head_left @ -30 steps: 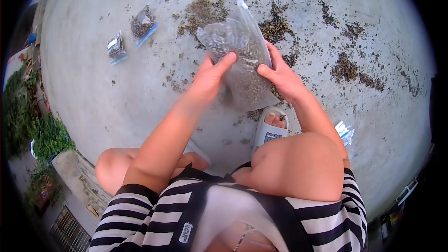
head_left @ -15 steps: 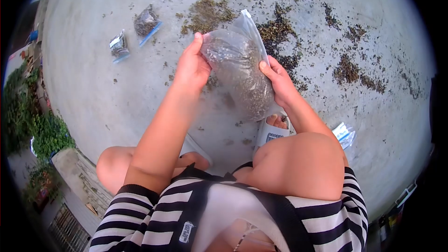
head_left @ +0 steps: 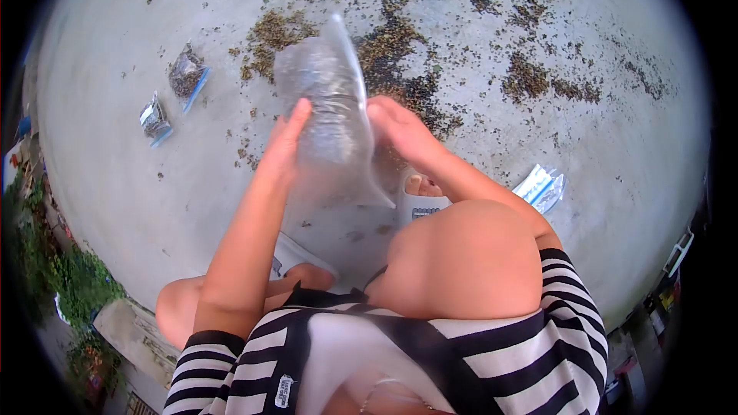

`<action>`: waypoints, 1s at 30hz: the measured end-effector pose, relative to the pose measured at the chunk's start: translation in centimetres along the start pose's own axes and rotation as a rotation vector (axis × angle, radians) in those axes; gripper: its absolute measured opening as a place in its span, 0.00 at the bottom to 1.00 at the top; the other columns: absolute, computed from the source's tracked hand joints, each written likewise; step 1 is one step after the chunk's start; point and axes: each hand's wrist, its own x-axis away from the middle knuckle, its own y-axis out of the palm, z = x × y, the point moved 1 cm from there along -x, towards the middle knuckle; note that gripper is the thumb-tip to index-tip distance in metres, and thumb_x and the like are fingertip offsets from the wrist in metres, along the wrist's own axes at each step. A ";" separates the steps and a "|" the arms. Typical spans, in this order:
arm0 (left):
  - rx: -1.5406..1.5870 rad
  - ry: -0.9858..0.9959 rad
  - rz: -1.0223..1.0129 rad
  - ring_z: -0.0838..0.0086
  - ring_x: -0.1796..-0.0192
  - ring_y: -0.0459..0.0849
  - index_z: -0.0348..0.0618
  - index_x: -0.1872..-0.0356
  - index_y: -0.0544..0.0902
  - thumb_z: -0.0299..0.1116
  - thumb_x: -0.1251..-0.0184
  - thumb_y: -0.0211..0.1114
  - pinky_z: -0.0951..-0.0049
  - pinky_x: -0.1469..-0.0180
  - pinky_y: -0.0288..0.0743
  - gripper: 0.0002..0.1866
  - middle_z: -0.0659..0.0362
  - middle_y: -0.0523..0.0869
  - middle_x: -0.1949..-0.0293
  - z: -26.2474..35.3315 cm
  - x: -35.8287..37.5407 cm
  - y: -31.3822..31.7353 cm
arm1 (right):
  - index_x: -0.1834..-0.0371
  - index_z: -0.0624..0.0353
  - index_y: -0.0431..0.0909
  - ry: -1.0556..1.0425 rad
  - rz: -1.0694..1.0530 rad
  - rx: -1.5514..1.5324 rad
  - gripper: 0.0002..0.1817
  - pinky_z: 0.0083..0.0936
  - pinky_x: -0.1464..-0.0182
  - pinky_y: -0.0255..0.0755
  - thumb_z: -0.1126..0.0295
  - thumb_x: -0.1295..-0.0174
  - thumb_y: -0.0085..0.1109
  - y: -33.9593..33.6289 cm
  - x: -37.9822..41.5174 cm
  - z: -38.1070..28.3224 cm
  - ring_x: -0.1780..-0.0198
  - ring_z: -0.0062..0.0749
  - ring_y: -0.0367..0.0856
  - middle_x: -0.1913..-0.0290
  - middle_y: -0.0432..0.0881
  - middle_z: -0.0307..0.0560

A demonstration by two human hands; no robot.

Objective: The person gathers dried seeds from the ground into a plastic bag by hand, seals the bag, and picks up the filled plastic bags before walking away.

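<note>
clear bag (head_left: 327,111) motion-blurred, its fill reads only as a dark grainy mass, can't tell what it is. left hand (head_left: 286,146) palm pressed on the bag's near side, fingertips partly blurred. right hand (head_left: 400,129) fingers hidden behind the bag's edge, grip can't be made out. two small packets (head_left: 171,96) on the concrete too small to read contents. flat packet (head_left: 540,187) by the right knee partly hidden behind the arm. right sandal (head_left: 419,198) half covered by knee and bag. left sandal (head_left: 296,255) mostly under the forearm. dark scattered bits (head_left: 400,46) too small to identify. frame corners black, fisheye cuts the scene.
</note>
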 end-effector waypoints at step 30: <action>-0.085 0.187 0.079 0.66 0.42 0.91 0.37 0.35 0.82 0.48 0.20 0.71 0.59 0.38 0.87 0.26 0.52 0.90 0.41 4.6 -2.5 3.1 | 0.19 0.60 0.68 0.112 -0.204 -0.077 0.40 0.39 0.26 0.73 0.65 0.31 0.75 1.0 0.6 1.4 0.27 0.35 0.78 0.28 0.81 0.47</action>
